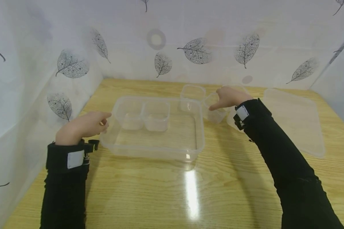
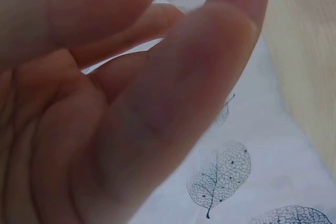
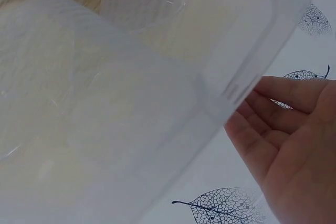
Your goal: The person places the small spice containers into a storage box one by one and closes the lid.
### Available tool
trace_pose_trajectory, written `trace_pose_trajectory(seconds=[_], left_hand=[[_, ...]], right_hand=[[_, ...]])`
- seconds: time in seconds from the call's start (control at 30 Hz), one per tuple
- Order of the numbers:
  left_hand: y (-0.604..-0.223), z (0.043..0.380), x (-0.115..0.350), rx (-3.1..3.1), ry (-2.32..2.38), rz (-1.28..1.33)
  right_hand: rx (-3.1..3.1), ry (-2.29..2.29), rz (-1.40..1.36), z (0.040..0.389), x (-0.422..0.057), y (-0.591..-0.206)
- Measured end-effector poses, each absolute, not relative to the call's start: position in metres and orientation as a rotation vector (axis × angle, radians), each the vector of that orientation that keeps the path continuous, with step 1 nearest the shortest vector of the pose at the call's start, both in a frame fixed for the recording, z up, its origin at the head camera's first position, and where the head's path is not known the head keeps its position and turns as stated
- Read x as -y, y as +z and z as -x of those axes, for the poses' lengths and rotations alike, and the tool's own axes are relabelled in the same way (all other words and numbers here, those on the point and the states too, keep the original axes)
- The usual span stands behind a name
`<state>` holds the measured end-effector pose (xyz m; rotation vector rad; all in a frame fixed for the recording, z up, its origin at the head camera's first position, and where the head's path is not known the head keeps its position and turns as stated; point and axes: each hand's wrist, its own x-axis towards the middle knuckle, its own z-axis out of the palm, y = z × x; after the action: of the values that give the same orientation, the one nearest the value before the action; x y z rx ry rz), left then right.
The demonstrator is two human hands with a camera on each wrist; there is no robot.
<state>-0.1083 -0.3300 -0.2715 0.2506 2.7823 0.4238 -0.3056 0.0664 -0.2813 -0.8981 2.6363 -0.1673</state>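
Note:
A large clear plastic box [image 1: 153, 152] sits on the table with two small clear containers [image 1: 156, 116] side by side in its back left part. At its left rim is my left hand [image 1: 84, 125], index finger stretched out to the edge and the other fingers loosely bent. Clear plastic shows past the fingertips in the left wrist view. To the right of the box, my right hand [image 1: 230, 97] grips a small clear container [image 1: 215, 117] between thumb and fingers. In the right wrist view, its fingertips meet the container's wall.
Another small clear container [image 1: 192, 92] stands behind the box's back right corner. One more clear container [image 1: 232, 119] is partly hidden by my right hand. A flat translucent lid [image 1: 296, 124] lies at the right on the wooden table [image 1: 149, 190]. A leaf-patterned cloth [image 1: 126, 41] surrounds the back and sides.

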Motion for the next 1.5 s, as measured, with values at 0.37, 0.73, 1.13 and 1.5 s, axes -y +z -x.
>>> trace_pose_trajectory(seconds=[0.37, 0.73, 1.13, 1.5], left_hand=[[-0.270, 0.109, 0.330, -2.778, 0.439, -0.249], [-0.270, 0.108, 0.328, -2.771, 0.438, -0.213], [-0.272, 0.109, 0.327, -2.773, 0.424, -0.203], [-0.271, 0.107, 0.327, -2.776, 0.435, -0.202]], right_hand=[[-2.711, -0.199, 0.970, 0.300, -0.067, -0.256], [-2.809, -0.280, 1.158, 0.260, -0.049, -0.212], [-2.676, -0.251, 1.421, 0.223, -0.007, -0.229], [-2.572, -0.239, 1.498, 0.227, 0.009, -0.270]])
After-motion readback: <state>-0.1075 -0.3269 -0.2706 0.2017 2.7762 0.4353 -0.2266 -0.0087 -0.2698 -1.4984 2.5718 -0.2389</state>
